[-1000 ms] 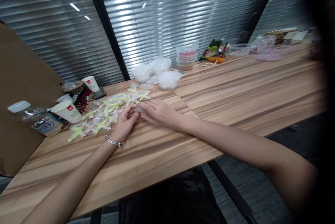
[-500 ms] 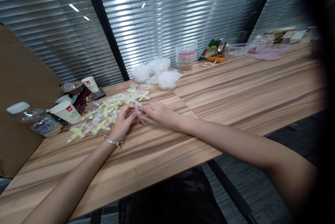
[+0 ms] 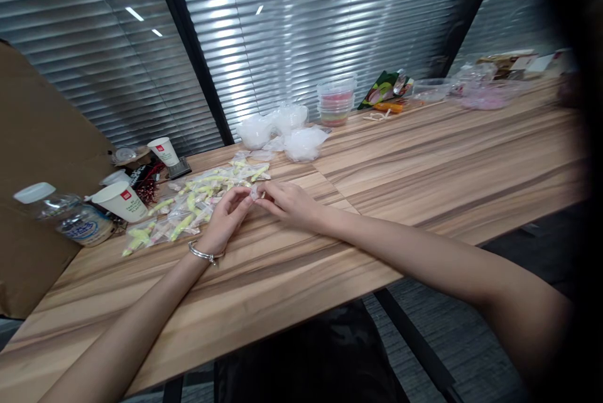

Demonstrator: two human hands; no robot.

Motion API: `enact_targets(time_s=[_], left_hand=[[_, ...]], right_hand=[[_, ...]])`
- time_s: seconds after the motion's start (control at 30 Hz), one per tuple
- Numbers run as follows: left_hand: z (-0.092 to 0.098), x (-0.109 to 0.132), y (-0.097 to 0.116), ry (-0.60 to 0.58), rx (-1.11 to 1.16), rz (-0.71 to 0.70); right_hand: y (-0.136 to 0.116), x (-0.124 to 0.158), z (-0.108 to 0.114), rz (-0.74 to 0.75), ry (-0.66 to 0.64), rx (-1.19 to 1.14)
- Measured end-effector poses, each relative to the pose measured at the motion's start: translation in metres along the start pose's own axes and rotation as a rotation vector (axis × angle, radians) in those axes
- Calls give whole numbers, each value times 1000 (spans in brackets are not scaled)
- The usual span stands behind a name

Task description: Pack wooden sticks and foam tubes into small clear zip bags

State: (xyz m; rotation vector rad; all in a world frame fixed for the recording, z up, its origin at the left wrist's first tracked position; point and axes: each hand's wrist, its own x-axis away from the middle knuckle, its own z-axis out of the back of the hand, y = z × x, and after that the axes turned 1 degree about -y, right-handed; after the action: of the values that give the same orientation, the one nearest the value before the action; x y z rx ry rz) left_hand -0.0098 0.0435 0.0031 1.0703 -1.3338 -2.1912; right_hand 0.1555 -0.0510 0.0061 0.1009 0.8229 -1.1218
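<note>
Between my two hands is a small clear plastic bag, mostly covered by the fingers; its contents cannot be made out. My left hand, with a silver bracelet at the wrist, pinches the bag's left side between thumb and fingers. From the right, my right hand grips the other side with bent fingers. Both hands are just above the wooden table. Right behind and left of them lies a spread of small clear bags holding yellow-green pieces, some with pink bits.
White bundles in clear plastic lie behind the hands, beside stacked clear tubs. At the left stand paper cups and a plastic bottle near a cardboard box. A green packet and clear containers line the back right.
The bag's loose end hung below my fingers before; now only a small bunched bit shows between the fingertips. My left thumb has straightened toward the right fingers.
</note>
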Motion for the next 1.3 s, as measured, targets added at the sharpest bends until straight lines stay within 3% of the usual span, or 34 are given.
enact_targets(time_s=[0.17,0.53,0.9,1.03,1.17,1.3], left_hand=[[2,-1,-1,-124,49,74],[2,-1,-5,-122,106,105],[-2,1,7,-191,254,163],[-2,1,8,-202,275,174],[0,1,5,-194,246,195],[3,3,3,-208,202,209]], right_hand=[[1,1,-2,7,-17,-16],[6,2,-5,19,-43,-189],[2,4,-8,-137,-123,-536],[5,3,-4,-29,-89,-248],[15,2,2,229,-13,218],[24,-1,7,454,17,415]])
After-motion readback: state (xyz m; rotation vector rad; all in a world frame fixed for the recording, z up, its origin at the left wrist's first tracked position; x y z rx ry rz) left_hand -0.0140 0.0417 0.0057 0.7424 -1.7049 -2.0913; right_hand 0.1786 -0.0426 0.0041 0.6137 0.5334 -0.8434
